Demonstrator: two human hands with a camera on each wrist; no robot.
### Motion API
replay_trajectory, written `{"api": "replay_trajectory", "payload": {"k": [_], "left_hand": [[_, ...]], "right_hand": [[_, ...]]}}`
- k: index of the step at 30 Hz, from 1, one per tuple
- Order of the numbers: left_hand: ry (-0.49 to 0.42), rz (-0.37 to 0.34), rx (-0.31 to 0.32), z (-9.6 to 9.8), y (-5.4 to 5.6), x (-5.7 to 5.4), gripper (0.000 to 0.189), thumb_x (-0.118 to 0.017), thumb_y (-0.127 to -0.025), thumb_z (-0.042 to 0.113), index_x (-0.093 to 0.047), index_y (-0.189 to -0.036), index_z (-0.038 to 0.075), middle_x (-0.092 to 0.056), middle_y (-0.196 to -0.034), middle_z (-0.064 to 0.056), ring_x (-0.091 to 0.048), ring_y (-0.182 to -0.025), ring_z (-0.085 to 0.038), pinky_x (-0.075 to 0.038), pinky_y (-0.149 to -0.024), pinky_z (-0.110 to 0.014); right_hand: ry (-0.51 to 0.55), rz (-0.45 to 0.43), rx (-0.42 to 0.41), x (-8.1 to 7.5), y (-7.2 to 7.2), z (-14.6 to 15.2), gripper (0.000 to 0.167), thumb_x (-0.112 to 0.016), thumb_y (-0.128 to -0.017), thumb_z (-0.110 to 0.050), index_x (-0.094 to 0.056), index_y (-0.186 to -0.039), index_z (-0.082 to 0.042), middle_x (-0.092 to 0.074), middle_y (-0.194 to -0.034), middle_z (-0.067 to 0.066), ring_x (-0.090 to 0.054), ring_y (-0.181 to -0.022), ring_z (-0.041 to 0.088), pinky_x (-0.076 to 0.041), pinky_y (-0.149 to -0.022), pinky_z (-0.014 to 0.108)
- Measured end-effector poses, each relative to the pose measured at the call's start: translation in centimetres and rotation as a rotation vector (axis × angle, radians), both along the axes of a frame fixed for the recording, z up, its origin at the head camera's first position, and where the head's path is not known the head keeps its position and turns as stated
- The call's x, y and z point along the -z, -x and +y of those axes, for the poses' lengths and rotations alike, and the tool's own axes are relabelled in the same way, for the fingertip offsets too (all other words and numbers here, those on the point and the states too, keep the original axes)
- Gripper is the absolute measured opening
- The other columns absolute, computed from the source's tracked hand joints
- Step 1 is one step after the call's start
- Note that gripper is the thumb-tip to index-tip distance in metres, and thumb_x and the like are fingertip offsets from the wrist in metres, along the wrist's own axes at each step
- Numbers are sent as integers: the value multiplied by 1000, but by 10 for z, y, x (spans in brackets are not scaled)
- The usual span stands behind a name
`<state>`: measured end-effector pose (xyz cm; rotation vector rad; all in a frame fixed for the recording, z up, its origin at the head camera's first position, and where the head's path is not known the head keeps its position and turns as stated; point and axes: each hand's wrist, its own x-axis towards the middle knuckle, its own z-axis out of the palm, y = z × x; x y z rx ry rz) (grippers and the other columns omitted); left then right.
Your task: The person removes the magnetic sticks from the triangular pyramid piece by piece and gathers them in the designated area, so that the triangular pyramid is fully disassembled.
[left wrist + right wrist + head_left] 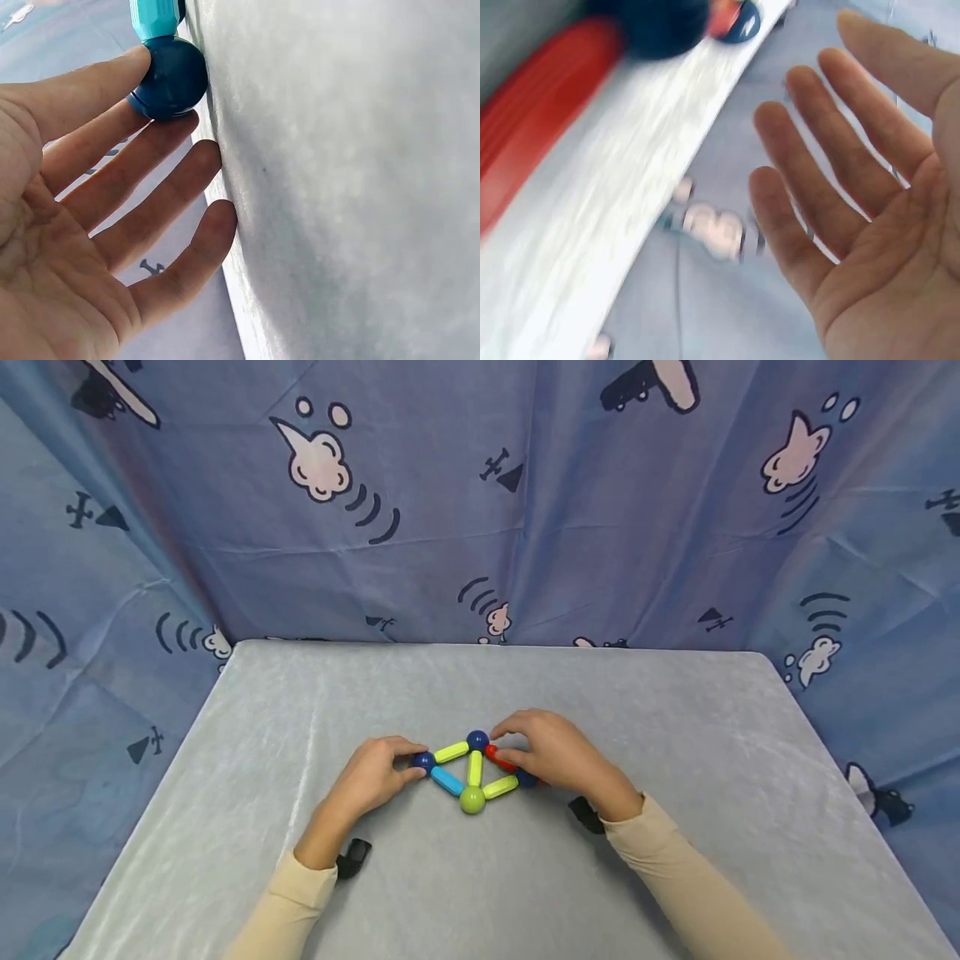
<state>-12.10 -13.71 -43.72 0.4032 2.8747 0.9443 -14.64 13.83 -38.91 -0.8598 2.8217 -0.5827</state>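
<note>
A flat frame of rods and balls lies on the table. My left hand [374, 776] pinches its left dark blue ball [174, 79] between thumb and fingers. A light blue rod [447, 781] runs from that ball to a green ball [472, 800], and a yellow-green rod [452, 752] to the far blue ball [477, 741]. Two more yellow-green rods meet at the green ball. Over the right side hovers my right hand [558, 752], its fingers loosely extended and holding nothing. Beneath it a red rod [547, 112] joins the right blue ball [664, 26], partly hidden by the hand.
The grey cloth-covered table [420, 893] spreads around the frame. A patterned blue curtain [450, 460] hangs along its back and sides. Black wrist straps [354, 858] show beneath both forearms.
</note>
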Motion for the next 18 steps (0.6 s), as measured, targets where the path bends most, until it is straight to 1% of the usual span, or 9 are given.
{"api": "replay_trajectory", "payload": {"k": [2,5,8,12,15,18], "left_hand": [[-7,5,-4,0,-1,0,34,-81,-84,19,-75,-117,14,-74,-116,-4,-67,-114,-25,-52,-98,-44],[-16,12,17,4,-1,2,34,-80,-84,20,-75,-117,13,-74,-116,-5,-67,-113,-25,-52,-98,-43],[-28,17,27,8,-2,3,34,-80,-85,20,-75,-117,13,-74,-115,-5,-67,-113,-25,-52,-97,-43],[-27,16,5,7,-3,3,33,-80,-84,19,-75,-117,13,-74,-115,-4,-67,-113,-25,-52,-97,-43],[-12,15,-1,4,-4,1,34,-80,-85,20,-75,-118,13,-74,-116,-5,-67,-112,-25,-52,-97,-43],[3,24,6,2,-3,-1,35,-79,-85,20,-74,-118,12,-73,-116,-6,-68,-111,-26,-53,-96,-44]], "right_hand": [[12,-7,-55,1,6,-21,25,-74,-90,-26,-75,-114,-17,-73,-115,-1,-67,-110,21,-53,-95,42],[9,-20,-92,9,12,-40,23,-74,-91,-25,-75,-112,-17,-74,-113,-1,-67,-109,20,-53,-95,40],[9,-19,-92,18,15,-52,21,-75,-90,-25,-76,-109,-17,-74,-111,-2,-68,-107,20,-52,-94,39],[13,2,-100,29,17,-64,18,-74,-90,-25,-77,-107,-18,-75,-107,-3,-68,-103,17,-53,-93,37],[-1,21,-105,36,18,-69,18,-74,-91,-26,-78,-107,-19,-76,-106,-4,-68,-100,16,-52,-93,38],[-5,40,-102,38,18,-71,18,-74,-91,-26,-78,-107,-20,-76,-105,-4,-69,-98,16,-51,-95,40]]}}
